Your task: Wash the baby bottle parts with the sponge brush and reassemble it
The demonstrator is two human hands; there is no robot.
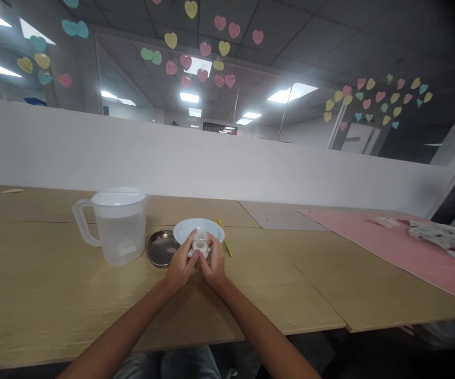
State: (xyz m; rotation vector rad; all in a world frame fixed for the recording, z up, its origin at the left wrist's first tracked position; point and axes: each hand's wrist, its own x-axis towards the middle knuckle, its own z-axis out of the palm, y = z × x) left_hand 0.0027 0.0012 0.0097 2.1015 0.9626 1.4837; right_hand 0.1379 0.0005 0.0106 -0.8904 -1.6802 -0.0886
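Both my left hand (182, 261) and my right hand (214, 259) are closed around a small clear and white object (200, 245), held between thumbs and fingers. It looks like a little round container with a clear upper part, but its exact kind is too small to make out. Just behind my hands sits a white bowl (182, 227), partly covered by my fingers. To the left of my left hand lies a shallow round metal dish (161, 249). A yellow-green stick, like a pencil (228, 247), lies beside the bowl, right of my right hand.
A translucent plastic pitcher (120, 231) with a lid and liquid inside stands left of the metal dish. On the right, a pink cloth (361, 239) covers part of the wooden table (73, 305), with crumpled white fabric (442, 234) on it. A low white wall (211, 168) runs behind.
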